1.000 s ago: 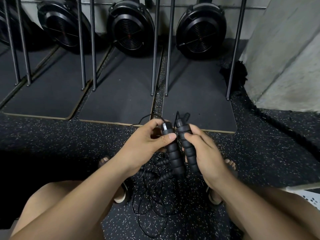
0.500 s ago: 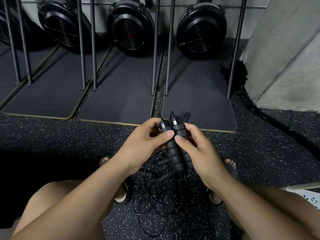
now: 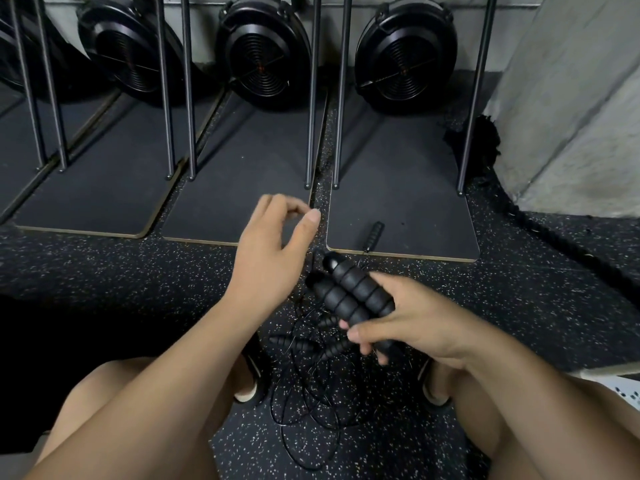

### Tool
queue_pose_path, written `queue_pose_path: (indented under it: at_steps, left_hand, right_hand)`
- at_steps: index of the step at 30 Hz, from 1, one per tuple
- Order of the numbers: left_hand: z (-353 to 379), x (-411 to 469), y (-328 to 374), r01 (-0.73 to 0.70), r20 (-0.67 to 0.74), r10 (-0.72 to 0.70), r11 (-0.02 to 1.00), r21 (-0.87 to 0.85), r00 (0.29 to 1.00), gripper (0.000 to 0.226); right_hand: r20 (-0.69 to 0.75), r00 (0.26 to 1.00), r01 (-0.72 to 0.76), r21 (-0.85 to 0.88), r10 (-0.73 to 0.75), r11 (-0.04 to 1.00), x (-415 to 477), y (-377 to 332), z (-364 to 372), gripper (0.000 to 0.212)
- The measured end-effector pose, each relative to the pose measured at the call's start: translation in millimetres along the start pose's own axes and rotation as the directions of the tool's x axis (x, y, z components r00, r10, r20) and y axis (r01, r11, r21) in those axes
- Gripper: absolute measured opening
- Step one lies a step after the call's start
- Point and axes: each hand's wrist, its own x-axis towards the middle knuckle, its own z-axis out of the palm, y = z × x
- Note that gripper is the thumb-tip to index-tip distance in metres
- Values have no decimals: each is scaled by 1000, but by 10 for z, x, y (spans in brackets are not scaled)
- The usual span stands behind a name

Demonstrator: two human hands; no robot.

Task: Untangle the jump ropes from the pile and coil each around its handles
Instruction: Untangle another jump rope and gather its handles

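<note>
Black handles (image 3: 349, 299), white-speckled black floor (image 3: 104, 265)

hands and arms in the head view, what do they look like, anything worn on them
Both arms are bare as far as the frame shows, with no sleeves. The left hand and right hand wear no gloves, and no watch, bracelet or ring shows. The left thumbnail looks short and plain.

Pile (image 3: 311, 368) boxed in by a shoe (image 3: 254, 372) on each side; right hand (image 3: 426, 320), gripping two handles (image 3: 349, 299), hangs over it. Beyond pile: bare mat (image 3: 408, 188) with a stray handle (image 3: 374, 235), then upright bars (image 3: 311, 98). Far right of pile: wall (image 3: 571, 116). Left of pile: open floor (image 3: 104, 265).
</note>
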Motion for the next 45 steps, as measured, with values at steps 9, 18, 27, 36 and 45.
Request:
queue_pose_path:
  at_steps: [9,18,27,36,45]
  left_hand:
    - [64,-37,207,560,460,-323,552,-618,827,44]
    - [422,-288,266,605,563,-266,538,-587,782,84]
    - [81,1,180,514,495,-175,467,-719,851,69]
    - [240,-148,214,287,293,-166,851,-440,942,59]
    - [427,-324,59,142,459,-78,984,-106,885,28]
  right_hand:
    - [190,968,148,104,-166,983,-196,-166,34,60]
    - [-125,919,395,308,-375,866,-93,-276,15,53]
    - [-238,922,368,282,-306,886,-121,-219,-97,57]
    - [-193,933,346,264,-303,900,-100,-213,10,55]
    - [-145,934,355,237,-328,904,-83,-155,113,51]
